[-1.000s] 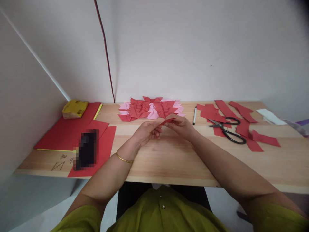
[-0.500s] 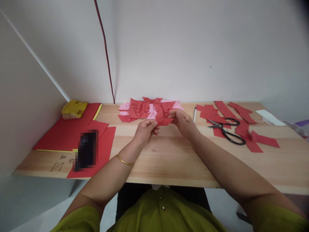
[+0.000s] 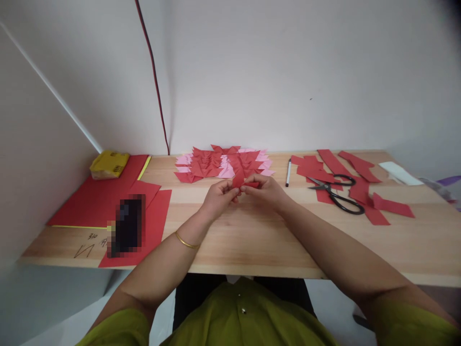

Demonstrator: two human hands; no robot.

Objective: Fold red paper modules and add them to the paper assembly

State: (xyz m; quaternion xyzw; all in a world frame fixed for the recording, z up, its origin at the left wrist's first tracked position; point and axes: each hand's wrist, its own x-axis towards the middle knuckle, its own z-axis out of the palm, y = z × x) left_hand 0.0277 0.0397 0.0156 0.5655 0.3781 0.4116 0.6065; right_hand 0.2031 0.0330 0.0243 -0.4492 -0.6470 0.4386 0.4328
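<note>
Red paper piece (image 3: 240,183): pinched between left hand (image 3: 218,197) and right hand (image 3: 264,191), both closed on it, above table (image 3: 252,240) centre. Since earlier: hands drawn closer together, nearer the body, away from folded pile (image 3: 224,163). Scissors (image 3: 336,191) unmoved.

Olive-green short sleeves, gold bangle (image 3: 185,240)

Bare table (image 3: 252,235) before hands; folded pile (image 3: 223,163) behind, scissors (image 3: 338,192) right.
</note>
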